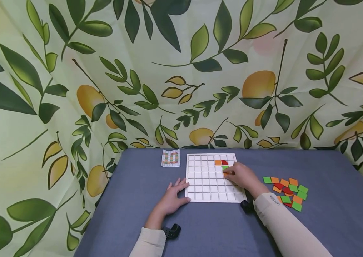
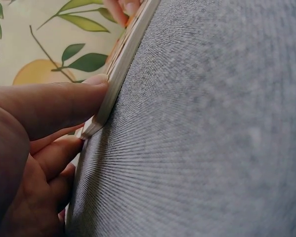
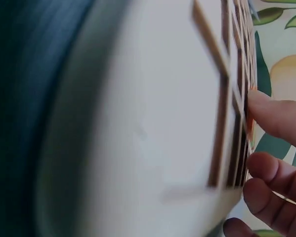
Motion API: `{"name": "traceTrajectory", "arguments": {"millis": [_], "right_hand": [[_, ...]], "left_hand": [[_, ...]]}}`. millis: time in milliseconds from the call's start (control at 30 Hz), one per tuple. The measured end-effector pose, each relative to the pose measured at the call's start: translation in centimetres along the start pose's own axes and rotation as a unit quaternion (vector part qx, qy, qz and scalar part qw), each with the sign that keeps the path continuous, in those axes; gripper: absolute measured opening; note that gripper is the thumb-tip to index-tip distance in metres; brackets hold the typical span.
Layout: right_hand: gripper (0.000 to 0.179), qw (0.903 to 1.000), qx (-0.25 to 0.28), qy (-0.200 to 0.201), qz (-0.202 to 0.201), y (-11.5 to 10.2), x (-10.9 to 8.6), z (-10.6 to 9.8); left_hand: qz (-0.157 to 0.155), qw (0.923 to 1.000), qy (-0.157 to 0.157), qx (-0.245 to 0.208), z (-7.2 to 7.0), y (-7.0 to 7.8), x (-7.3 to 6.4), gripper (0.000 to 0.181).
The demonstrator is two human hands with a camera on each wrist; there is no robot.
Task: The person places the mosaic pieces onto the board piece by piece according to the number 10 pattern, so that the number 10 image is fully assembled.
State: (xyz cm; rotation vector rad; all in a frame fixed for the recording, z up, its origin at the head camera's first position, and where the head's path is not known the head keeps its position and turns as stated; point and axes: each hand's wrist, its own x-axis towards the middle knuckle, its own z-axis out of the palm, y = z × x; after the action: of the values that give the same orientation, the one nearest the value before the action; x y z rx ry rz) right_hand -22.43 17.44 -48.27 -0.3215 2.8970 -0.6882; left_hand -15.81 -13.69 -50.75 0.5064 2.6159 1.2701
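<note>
A white grid board (image 1: 204, 178) lies flat on the table. My left hand (image 1: 171, 198) rests at its front left corner, thumb and fingers extended; in the left wrist view the thumb (image 2: 63, 103) touches the board's edge (image 2: 119, 74). At the board's right side my right hand (image 1: 240, 176) pinches an orange tile (image 1: 225, 175) down at a cell. The right wrist view shows only a sliver of that tile by the fingertips. Above it on the grid sit a green tile (image 1: 225, 167), a red piece (image 1: 224, 162) and another orange tile (image 1: 218, 162).
A small pattern card (image 1: 170, 158) with coloured squares lies left of the board. Several loose green, orange and red tiles (image 1: 286, 200) are scattered in a heap to the right, near the right sleeve. A leaf-patterned cloth (image 1: 181, 71) hangs behind the grey-blue table (image 1: 339, 200).
</note>
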Motion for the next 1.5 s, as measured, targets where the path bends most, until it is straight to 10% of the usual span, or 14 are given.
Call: {"name": "traceTrajectory", "arguments": {"millis": [567,867,1500], "right_hand": [[0.034,0.9978,0.007,0.064,-0.017,6.5,-5.3,-4.2],[0.056,0.9993,-0.014,-0.008,0.035,9.8,-7.7,-5.8],[0.026,0.9975,-0.067,0.021,0.001,9.7,-7.1,-4.9]], "left_hand": [[0.004,1.0000,-0.001,0.002,0.1,0.1,-0.1,0.059],[0.002,0.9999,0.005,0.013,0.2,0.0,-0.1,0.057],[0.038,0.9990,-0.019,-0.012,-0.1,0.2,0.8,0.046]]}}
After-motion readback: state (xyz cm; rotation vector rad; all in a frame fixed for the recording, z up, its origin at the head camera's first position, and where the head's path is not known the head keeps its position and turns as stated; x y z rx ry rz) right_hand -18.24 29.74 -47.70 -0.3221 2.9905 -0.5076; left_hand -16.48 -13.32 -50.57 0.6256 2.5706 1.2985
